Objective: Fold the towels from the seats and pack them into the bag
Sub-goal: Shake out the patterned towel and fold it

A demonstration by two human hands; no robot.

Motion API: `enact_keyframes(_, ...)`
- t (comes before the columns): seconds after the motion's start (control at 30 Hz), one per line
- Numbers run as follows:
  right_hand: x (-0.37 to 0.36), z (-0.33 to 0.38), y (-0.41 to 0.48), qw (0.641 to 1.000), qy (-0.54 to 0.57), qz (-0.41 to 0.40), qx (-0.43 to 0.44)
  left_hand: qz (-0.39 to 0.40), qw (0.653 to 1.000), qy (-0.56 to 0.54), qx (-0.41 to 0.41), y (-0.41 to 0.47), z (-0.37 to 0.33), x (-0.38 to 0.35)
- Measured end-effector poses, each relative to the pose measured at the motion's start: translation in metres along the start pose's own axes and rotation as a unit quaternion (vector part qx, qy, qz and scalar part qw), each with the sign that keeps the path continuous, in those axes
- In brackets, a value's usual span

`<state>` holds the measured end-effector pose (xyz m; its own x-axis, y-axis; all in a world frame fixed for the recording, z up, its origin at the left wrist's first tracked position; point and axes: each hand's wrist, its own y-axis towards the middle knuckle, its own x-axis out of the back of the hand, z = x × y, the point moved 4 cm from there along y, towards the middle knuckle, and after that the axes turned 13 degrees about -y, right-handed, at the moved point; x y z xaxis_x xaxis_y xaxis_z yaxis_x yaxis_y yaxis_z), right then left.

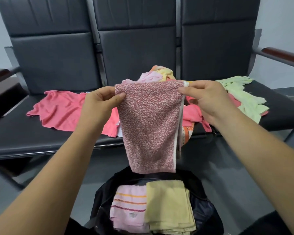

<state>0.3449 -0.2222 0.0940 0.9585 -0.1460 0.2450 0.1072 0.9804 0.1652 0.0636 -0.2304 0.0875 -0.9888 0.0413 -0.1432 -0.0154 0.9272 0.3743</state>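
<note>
A speckled pink towel [149,122] with a white edge hangs folded in the air in front of the seats. My left hand [98,102] pinches its top left corner and my right hand [209,97] pinches its top right corner. Below it a black bag [202,206] stands open on the floor. Inside lie a folded pink striped towel [129,207] and a folded pale yellow towel [168,204]. On the seats behind lie a coral towel [61,109], a light green towel [241,95] and a pink and yellow heap [158,74].
Three black padded seats [41,133] in a row fill the view, with dark red armrests [282,54] at both ends. The grey floor [244,175] shows around the bag.
</note>
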Motion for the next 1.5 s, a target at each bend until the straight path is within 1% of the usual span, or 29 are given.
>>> enact_keyframes(0.07, 0.001, 0.001, 0.000, 1.000, -0.012, -0.017, 0.013, -0.001, 1.000, 0.009, -0.002, -0.001, -0.001, -0.001)
enact_keyframes(0.17, -0.002, -0.001, -0.002, 1.000, 0.028, -0.012, 0.003, -0.001, 1.000, -0.002, -0.006, -0.002, -0.002, -0.003)
enact_keyframes(0.2, -0.002, -0.001, -0.002, 0.999, 0.026, -0.020, 0.003, -0.001, 1.000, -0.009, -0.008, -0.002, -0.002, -0.004)
enact_keyframes(0.27, 0.000, -0.002, -0.002, 0.999, -0.019, -0.045, 0.016, -0.008, 1.000, -0.019, -0.007, -0.003, -0.003, -0.006)
enact_keyframes(0.33, 0.001, -0.001, -0.001, 0.998, -0.035, -0.041, 0.025, -0.017, 1.000, -0.019, -0.002, -0.003, -0.003, -0.005)
enact_keyframes(0.43, -0.002, -0.003, 0.001, 1.000, -0.006, -0.004, 0.013, -0.025, 1.000, -0.016, 0.008, -0.003, 0.002, 0.002)
enact_keyframes(0.53, -0.012, -0.001, -0.003, 0.989, 0.119, 0.089, -0.022, -0.035, 0.999, -0.010, 0.008, -0.004, 0.003, 0.004)
enact_keyframes(0.57, -0.014, -0.002, -0.003, 0.983, 0.140, 0.118, -0.021, -0.040, 0.999, 0.001, 0.004, -0.005, 0.003, 0.004)
enact_keyframes(0.6, -0.015, -0.002, -0.004, 0.983, 0.131, 0.129, -0.015, -0.048, 0.999, 0.011, -0.002, -0.005, 0.002, 0.004)
enact_keyframes(0.63, -0.013, -0.003, -0.002, 0.988, 0.099, 0.117, -0.007, -0.055, 0.998, 0.013, -0.007, -0.006, 0.001, 0.004)
enact_keyframes(0.7, -0.006, -0.005, 0.000, 0.998, 0.018, 0.053, 0.010, -0.062, 0.998, 0.005, -0.011, -0.005, 0.002, 0.006)
enact_keyframes(0.73, -0.004, -0.005, 0.000, 0.999, -0.005, 0.030, 0.016, -0.059, 0.998, -0.004, -0.011, -0.006, 0.001, 0.006)
enact_keyframes(0.8, -0.002, -0.003, -0.001, 0.999, -0.008, 0.019, 0.027, -0.044, 0.998, -0.031, -0.017, -0.006, 0.001, 0.005)
enact_keyframes(0.9, -0.006, 0.000, -0.003, 0.998, 0.039, 0.044, 0.034, -0.022, 0.997, -0.060, -0.035, -0.007, 0.001, 0.002)
enact_keyframes(0.97, -0.008, 0.002, -0.005, 0.997, 0.060, 0.036, 0.033, -0.012, 0.998, -0.056, -0.040, -0.008, -0.001, -0.002)
enact_keyframes(1.03, -0.009, 0.005, -0.006, 0.995, 0.083, 0.039, 0.040, 0.009, 0.999, -0.023, -0.039, -0.010, -0.002, -0.007)
enact_keyframes(1.07, -0.011, 0.006, -0.006, 0.993, 0.089, 0.061, 0.049, 0.029, 0.999, -0.002, -0.037, -0.011, -0.003, -0.009)
enact_keyframes(1.17, -0.018, 0.009, -0.009, 0.980, 0.079, 0.169, 0.071, 0.105, 0.994, 0.039, -0.022, -0.011, -0.001, -0.014)
enact_keyframes(1.23, -0.022, 0.004, -0.010, 0.980, 0.037, 0.178, 0.077, 0.122, 0.991, 0.057, 0.006, -0.009, 0.004, -0.011)
enact_keyframes(1.3, -0.022, -0.001, -0.009, 0.987, -0.006, 0.145, 0.064, 0.090, 0.992, 0.065, 0.057, -0.008, 0.011, -0.007)
enact_keyframes(1.33, -0.021, -0.004, -0.008, 0.991, -0.015, 0.125, 0.052, 0.057, 0.993, 0.066, 0.081, -0.009, 0.015, -0.006)
enact_keyframes(1.4, -0.019, -0.012, -0.004, 0.995, -0.019, 0.096, 0.023, -0.017, 0.992, 0.071, 0.102, -0.012, 0.021, -0.005)
enact_keyframes(1.43, -0.018, -0.016, -0.001, 0.996, -0.005, 0.087, 0.013, -0.043, 0.991, 0.067, 0.108, -0.013, 0.025, -0.006)
enact_keyframes(1.5, -0.022, -0.021, 0.002, 0.989, 0.074, 0.127, -0.008, -0.082, 0.987, 0.006, 0.137, -0.014, 0.032, -0.011)
